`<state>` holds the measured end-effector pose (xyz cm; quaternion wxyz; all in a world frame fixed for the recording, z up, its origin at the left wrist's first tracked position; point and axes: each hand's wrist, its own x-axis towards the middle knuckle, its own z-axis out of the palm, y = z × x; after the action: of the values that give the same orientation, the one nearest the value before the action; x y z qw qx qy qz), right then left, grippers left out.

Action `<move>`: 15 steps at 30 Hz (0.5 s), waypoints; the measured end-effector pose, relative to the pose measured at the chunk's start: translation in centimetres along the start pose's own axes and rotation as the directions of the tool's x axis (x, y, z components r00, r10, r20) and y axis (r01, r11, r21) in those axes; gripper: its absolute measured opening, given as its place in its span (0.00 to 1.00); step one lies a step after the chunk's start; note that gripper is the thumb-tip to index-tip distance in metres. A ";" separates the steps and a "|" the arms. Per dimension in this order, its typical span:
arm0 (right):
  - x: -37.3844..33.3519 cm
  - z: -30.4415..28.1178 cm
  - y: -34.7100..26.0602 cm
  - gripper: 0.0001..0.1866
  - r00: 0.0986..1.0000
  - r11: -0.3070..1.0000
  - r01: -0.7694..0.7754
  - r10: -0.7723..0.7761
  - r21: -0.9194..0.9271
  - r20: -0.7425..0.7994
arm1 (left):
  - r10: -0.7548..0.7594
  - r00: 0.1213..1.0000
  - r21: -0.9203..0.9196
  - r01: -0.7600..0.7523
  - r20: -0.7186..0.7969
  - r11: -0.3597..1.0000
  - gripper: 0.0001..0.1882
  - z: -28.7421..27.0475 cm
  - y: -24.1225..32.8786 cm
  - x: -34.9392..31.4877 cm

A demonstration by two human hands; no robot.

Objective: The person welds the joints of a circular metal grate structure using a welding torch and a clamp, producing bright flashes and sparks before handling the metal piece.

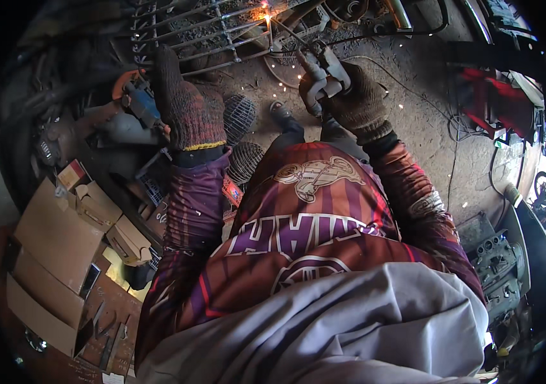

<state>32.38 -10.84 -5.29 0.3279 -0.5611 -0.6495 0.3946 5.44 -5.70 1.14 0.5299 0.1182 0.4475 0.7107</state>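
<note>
My right hand (358, 99), in a brown knit glove, grips a welding electrode holder (324, 75). A thin electrode (290, 32) runs from its jaws up to the left, ending at a bright orange glow with sparks. That glow sits on the edge of a metal grille (227, 33) made of crossed rods, at the top of the view. In a dark glove with a yellow cuff, my left hand (191, 109) reaches up to the grille's near left corner. Its fingers appear closed around a bar there, though the fingertips are hard to see.
Left of my arm lie a blue power tool (143, 105) with an orange guard and opened cardboard boxes (58, 240). Round wire guards (239, 118) are near my feet. Cables (414, 89) cross the floor at right, by a red object (497, 102) and a metal engine part (498, 269).
</note>
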 end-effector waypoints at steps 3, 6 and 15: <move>0.0 -0.2 -0.5 0.32 1.000 1.000 0.006 -0.007 0.015 0.021 | 0.002 1.000 0.013 -0.002 -0.029 1.000 0.11 -0.3 0.1 -0.3; -0.2 0.1 0.2 0.32 1.000 0.996 -0.009 0.009 0.090 0.007 | 0.035 0.980 0.080 -0.020 -0.196 0.997 0.12 1.9 0.1 -1.6; 0.9 -0.7 -2.1 0.27 0.984 0.980 0.160 -0.148 -0.122 0.101 | -0.009 0.988 0.071 0.020 -0.152 0.997 0.17 -0.5 -0.3 -1.0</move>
<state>31.84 -10.00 -3.11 0.2903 -0.5107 -0.7295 0.3504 5.70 -6.80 0.90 0.4948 0.0798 0.5127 0.6971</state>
